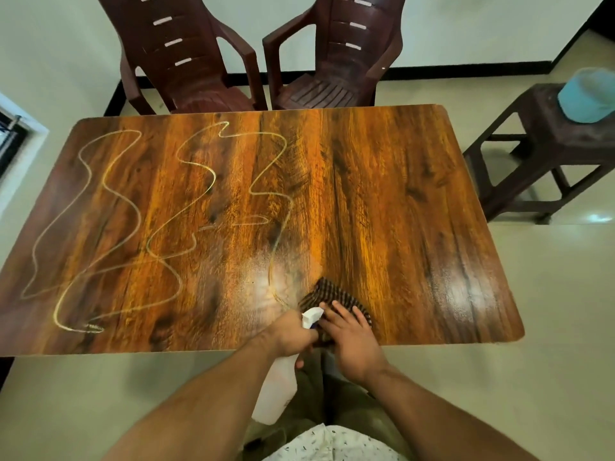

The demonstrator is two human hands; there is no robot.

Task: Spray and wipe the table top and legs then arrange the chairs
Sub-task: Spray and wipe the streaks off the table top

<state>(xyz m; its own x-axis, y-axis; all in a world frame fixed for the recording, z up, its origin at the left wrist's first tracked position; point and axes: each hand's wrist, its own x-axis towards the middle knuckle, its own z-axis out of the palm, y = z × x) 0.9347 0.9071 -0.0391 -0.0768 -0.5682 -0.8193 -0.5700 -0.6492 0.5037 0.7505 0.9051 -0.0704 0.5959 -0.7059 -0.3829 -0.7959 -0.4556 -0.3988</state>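
Now left grip (293, 334) curled round spray bottle (278, 390); cloth (332, 294) under flat right grip (352, 337).

The wooden table (399, 194) carried a dark striped cloth (336, 294), which lay flat on its top. Just beside the cloth spread a wet, misted patch (276, 277). Farther from the cloth, thin looping trails of liquid (148, 243) ran across the top.

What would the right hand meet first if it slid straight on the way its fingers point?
Past the striped cloth under the right hand, probably the misted patch on the table top; the spray bottle's nozzle lies just left.
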